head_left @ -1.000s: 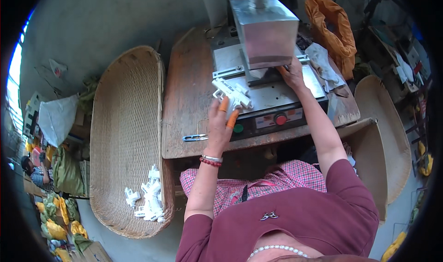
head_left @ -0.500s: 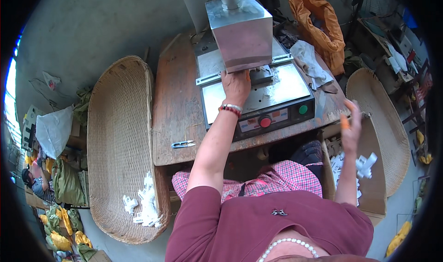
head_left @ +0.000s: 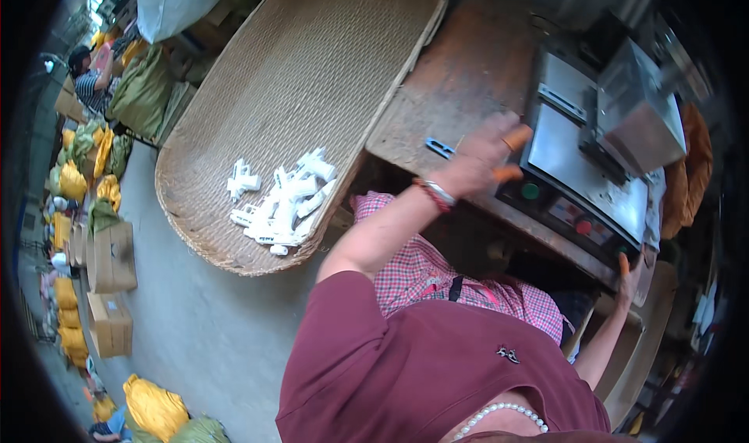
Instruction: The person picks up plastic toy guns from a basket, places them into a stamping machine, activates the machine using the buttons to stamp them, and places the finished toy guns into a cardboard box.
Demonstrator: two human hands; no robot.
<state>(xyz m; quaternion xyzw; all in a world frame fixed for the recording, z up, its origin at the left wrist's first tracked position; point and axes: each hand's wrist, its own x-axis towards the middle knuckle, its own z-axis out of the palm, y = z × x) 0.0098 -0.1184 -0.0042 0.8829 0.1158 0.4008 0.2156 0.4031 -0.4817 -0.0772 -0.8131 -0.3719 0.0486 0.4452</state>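
Observation:
My left hand [head_left: 477, 159], with orange finger covers and a bracelet at the wrist, hovers over the front edge of the wooden table [head_left: 460, 69], fingers apart and nothing in it. It is just left of the metal press machine [head_left: 581, 158], beside a small blue tool [head_left: 438, 147]. My right hand [head_left: 626, 278] is low at the machine's right corner, mostly hidden, its grip unclear. A heap of white plastic parts [head_left: 285, 200] lies in the long woven basket [head_left: 312, 61] to my left.
The machine front has a green button [head_left: 530, 190] and a red button [head_left: 583, 227]. An orange bag [head_left: 694, 170] hangs far right. Cardboard boxes [head_left: 109, 260], yellow and green sacks [head_left: 152, 402] and a seated person [head_left: 90, 84] are on the floor at left.
My head has turned left, bringing the left basket into view. My left hand has pulled back from the machine's plate to the table's front edge. My right hand stays low on the right.

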